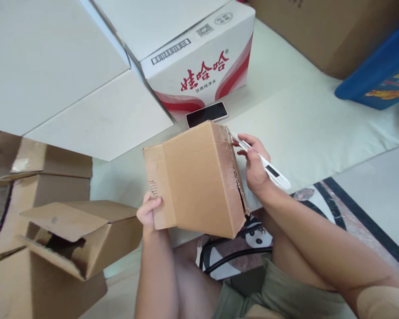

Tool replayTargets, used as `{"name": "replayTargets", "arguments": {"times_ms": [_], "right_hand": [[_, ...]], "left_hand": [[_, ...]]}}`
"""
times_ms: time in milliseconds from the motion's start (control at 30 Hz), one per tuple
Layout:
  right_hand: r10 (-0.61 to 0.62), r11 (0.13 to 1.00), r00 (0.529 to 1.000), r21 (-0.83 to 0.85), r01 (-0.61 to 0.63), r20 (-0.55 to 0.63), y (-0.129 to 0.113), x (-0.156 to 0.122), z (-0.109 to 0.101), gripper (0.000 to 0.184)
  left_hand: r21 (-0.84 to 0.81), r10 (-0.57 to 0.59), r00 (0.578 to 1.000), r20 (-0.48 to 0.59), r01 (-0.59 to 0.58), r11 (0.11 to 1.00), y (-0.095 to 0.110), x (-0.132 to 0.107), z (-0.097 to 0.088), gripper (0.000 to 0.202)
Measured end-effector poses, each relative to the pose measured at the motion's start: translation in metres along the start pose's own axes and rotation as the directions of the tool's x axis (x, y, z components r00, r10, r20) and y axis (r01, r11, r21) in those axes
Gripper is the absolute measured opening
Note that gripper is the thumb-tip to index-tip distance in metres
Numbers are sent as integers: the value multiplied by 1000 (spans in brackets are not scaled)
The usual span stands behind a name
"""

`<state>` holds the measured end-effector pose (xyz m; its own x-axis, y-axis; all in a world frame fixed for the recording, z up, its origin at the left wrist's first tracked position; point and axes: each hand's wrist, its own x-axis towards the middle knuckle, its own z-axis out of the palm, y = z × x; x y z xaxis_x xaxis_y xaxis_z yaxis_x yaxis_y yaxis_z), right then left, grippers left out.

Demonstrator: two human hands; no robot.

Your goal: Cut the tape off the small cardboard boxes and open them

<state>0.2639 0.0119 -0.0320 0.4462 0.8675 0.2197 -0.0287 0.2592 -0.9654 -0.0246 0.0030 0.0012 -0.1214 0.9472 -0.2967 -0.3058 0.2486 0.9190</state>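
Observation:
A brown cardboard box [196, 177] is held tilted above my lap, with one flap folded out on its left side. My left hand [148, 209] grips that flap, thumb on top. In my right hand [256, 166] is a white utility knife [275, 175]; its front end meets the upper right edge of the box. Along that right side runs a ragged, partly split edge with a dark gap. The blade itself is too small to make out.
A dark-screened phone [206, 114] lies behind the box, before a white and red carton [202, 75]. Large white boxes [53, 57] stand at the upper left. Several brown boxes, one open [86, 230], are stacked left. A blue container [379, 71] stands right.

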Motion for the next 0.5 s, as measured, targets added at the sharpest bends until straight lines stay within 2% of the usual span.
{"name": "replayTargets", "arguments": {"times_ms": [133,300,500], "right_hand": [[-5,1000,1000,-6,5,-3,1,0,0,49],[59,998,998,-35,-58,13,2,1,-1,50],[67,997,997,34,-69,50,0,1,-1,46]], "left_hand": [[6,-28,1000,0,28,1000,0,0,0,30],[-10,-25,1000,-13,24,1000,0,-2,3,30],[-27,-10,998,-61,8,1000,1,-3,7,31]]}}
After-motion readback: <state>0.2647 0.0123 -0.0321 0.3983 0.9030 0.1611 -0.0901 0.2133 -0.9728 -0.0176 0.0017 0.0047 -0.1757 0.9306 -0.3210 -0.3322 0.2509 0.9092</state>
